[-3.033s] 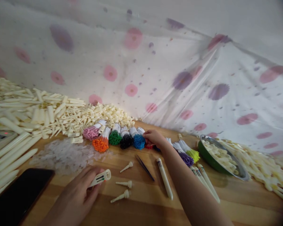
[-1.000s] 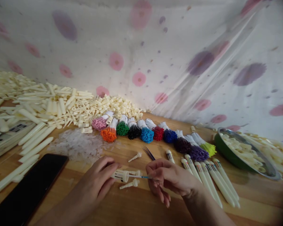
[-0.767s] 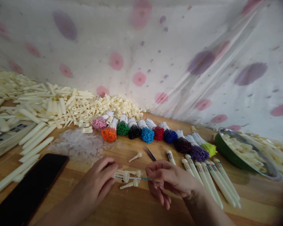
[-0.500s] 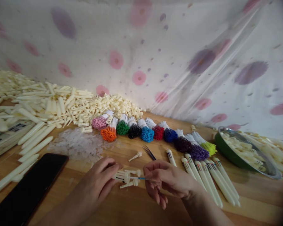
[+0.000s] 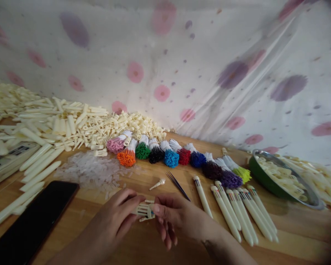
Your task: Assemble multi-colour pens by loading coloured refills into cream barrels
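Note:
My left hand point(image 5: 120, 210) is closed around a cream slotted pen part point(image 5: 143, 211), its open end facing right. Against that end, the thumb and finger of my right hand point(image 5: 178, 214) are pinched on a thin pen refill point(image 5: 152, 213); only a bit of blue shows, and the rest is hidden by the part and my fingers. Small cream pieces stick out beside the slotted part. Just beyond my hands lie a loose cream plunger-like piece point(image 5: 157, 184) and dark tweezers point(image 5: 178, 186).
Bundles of coloured refills point(image 5: 171, 157) run across the wooden table. Finished-looking multicolour pens point(image 5: 226, 209) lie at right, near a green bowl point(image 5: 264, 180) of cream parts. At left are a black phone point(image 5: 33, 221), clear plastic bits point(image 5: 85, 171) and heaped pen barrels point(image 5: 60, 123).
My right hand has moved left up to the slotted part. The refill's white length, visible before between the hands, is now inside the part or hidden.

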The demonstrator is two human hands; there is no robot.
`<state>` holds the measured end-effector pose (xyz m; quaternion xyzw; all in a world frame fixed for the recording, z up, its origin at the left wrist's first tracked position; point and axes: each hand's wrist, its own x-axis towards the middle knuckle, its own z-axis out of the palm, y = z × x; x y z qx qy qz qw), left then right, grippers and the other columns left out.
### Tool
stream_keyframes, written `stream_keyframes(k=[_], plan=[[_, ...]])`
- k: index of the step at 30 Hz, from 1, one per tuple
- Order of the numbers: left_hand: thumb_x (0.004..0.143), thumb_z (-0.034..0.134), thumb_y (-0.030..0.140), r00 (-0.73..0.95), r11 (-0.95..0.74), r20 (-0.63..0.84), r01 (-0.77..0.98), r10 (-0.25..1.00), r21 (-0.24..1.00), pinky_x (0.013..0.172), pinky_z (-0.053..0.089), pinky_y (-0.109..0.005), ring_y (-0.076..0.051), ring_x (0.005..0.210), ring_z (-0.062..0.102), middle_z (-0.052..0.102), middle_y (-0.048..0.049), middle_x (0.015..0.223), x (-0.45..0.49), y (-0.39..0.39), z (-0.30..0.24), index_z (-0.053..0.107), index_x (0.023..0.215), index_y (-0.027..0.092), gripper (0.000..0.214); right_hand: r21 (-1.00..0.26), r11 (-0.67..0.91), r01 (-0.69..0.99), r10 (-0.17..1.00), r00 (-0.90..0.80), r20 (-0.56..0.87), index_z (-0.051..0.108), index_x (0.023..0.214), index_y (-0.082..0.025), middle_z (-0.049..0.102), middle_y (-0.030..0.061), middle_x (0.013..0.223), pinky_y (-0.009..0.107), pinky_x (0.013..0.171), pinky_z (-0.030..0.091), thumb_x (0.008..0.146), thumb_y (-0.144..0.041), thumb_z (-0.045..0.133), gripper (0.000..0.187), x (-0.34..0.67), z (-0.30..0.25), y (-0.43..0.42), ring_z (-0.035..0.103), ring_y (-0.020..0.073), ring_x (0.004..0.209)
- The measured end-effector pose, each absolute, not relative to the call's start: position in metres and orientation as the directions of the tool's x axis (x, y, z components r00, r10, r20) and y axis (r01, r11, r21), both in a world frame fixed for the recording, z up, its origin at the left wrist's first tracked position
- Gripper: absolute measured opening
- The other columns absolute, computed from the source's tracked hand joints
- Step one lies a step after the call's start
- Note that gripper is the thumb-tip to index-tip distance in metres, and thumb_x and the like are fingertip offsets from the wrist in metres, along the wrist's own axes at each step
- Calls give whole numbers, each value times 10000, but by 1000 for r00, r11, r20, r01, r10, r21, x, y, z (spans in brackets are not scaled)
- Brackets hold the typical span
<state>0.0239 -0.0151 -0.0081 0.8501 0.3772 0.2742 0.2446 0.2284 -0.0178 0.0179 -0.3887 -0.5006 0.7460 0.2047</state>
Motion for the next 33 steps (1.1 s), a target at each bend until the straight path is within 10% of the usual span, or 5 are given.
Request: stream_keyframes(k=[5,11,21,26,33], plan=[[865,449,126,502,-585,327,535,800,610,848,487,-262,-186,1009,588,595,-30,1085,22,-15,-9,562,1137,291,338,-916,-105,388,898,-359,-255,447,729,-190,533,-26,555,184,396,360,837,-635,388,462,244,17,-9,526,98,446],[837,474,117,521,-600,344,472,781,646,842,491,-204,-158,1026,604,606,5,1102,14,-12,-7,550,1176,362,425,-246,30,969,991,4,134,504,828,-173,617,108,866,334,677,419,777,-400,620,260,277,-9,8,591,271,834],[803,539,145,521,-550,320,380,791,744,834,514,-240,-194,1043,615,639,10,1109,4,-5,-9,621,1070,352,348,-301,57,952,991,-17,132,525,856,-157,651,74,748,265,583,426,868,-145,473,54,271,0,6,619,204,679],[829,548,219,496,-506,308,335,812,795,813,524,-255,-196,991,634,666,9,1046,6,-2,-8,645,1039,352,267,-591,376,714,912,-171,373,591,1006,-206,672,23,792,212,583,457,899,-236,464,169,255,49,-29,620,141,677],[794,585,202,412,-475,309,400,857,784,806,525,-248,-190,940,655,688,16,987,8,3,-13,683,997,351,271,-559,576,597,809,-321,491,634,806,-153,638,13,631,184,458,389,822,-158,539,97,229,50,-51,553,103,510]])
